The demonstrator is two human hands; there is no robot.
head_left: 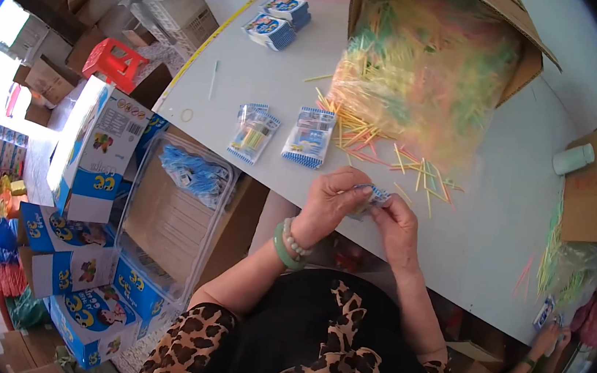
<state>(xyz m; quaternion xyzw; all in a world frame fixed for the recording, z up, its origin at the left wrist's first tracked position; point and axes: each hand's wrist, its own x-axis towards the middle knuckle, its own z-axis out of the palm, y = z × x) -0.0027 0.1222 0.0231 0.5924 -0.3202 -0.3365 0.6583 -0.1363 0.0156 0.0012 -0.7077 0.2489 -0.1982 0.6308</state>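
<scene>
Both hands pinching packet, sticks filling box

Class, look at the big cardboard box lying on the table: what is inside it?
The cardboard box holds a clear bag stuffed with thin coloured sticks, yellow, green, orange and pink. Some sticks spill onto the table. The bag hides the back of the box.

Open bench to the left, clutter ahead and right

Bare bench lies open left of the two filled packets, up to the stacked packets. Straight ahead, loose coloured sticks and the bulging stick bag in its cardboard box block the way. Right, bare surface runs to a white roll on cardboard.
</scene>
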